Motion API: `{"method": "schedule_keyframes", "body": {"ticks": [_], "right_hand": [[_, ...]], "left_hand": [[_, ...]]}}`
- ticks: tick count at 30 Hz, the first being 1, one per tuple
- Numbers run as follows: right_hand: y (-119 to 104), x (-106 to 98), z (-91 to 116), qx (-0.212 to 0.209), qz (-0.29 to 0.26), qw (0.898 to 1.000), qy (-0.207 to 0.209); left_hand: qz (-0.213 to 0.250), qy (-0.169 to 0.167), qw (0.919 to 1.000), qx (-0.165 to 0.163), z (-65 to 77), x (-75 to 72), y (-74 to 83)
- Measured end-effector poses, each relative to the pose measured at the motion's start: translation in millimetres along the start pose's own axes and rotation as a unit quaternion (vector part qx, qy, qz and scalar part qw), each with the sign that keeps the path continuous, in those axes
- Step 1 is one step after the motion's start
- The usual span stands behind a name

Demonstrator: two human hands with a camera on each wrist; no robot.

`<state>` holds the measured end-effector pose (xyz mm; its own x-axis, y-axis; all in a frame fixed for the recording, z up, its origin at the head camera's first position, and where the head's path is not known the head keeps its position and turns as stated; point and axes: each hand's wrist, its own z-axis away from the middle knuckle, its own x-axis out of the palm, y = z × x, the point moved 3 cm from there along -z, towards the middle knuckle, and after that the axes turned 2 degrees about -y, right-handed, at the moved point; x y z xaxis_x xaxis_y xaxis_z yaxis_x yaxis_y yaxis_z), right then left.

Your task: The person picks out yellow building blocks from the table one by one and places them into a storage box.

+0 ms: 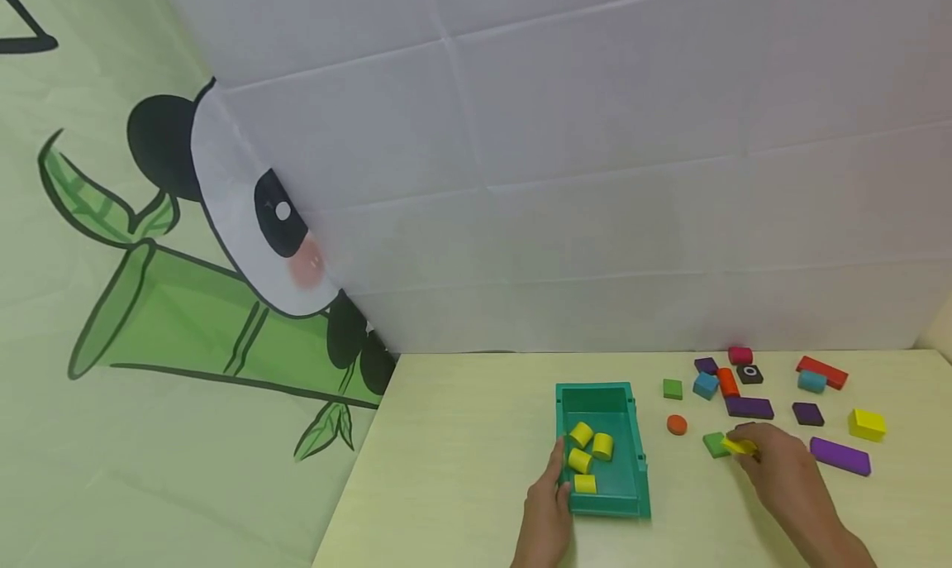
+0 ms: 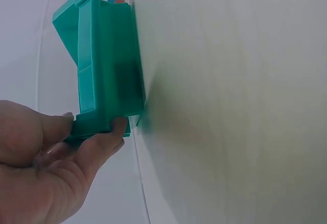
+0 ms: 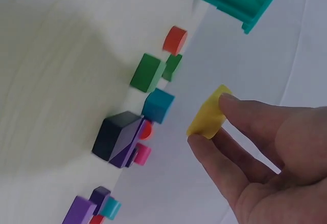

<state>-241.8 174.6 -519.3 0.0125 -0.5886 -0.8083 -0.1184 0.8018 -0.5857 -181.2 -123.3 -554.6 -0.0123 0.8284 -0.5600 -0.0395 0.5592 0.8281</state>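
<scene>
A teal plastic bin [image 1: 623, 469] stands on the table with several yellow cylinders [image 1: 602, 446] inside. My left hand [image 1: 548, 510] holds the bin's near left corner; in the left wrist view, thumb and fingers pinch the rim of the bin [image 2: 115, 55]. To the right of the bin, my right hand [image 1: 792, 473] pinches a yellow block [image 1: 739, 446] above the tabletop. The right wrist view shows that flat yellow block [image 3: 209, 114] between thumb and fingertips. A green square block [image 1: 716, 445] lies just below and left of it, partly covered in the head view.
Around the right hand lie an orange disc [image 1: 677, 424], another green block [image 1: 673, 389], a blue cube [image 1: 705, 385], purple blocks [image 1: 749, 408], a long purple block [image 1: 840, 456] and a yellow block [image 1: 867, 424]. A white cloth [image 1: 595, 179] hangs behind the table.
</scene>
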Motion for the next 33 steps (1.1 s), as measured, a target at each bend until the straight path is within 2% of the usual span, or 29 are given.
{"method": "schedule_keyframes", "body": {"ticks": [8, 20, 27, 33], "right_hand": [[-25, 7, -3, -0.021, -0.004, 1.000, -0.005], [-65, 17, -3, -0.047, -0.001, 0.999, 0.018], [-82, 25, -2, -0.071, -0.009, 0.997, 0.025], [-96, 30, -1, -0.080, -0.008, 0.996, 0.025]], "left_hand": [[0.001, -0.001, 1.0000, -0.004, -0.3, 0.0, 0.3], [-0.003, -0.001, 1.0000, 0.007, -0.7, 0.6, -1.9], [-0.003, -0.005, 1.0000, -0.008, -0.7, 1.4, -2.1], [-0.001, -0.001, 1.0000, 0.006, -0.5, 0.4, -2.6]]}}
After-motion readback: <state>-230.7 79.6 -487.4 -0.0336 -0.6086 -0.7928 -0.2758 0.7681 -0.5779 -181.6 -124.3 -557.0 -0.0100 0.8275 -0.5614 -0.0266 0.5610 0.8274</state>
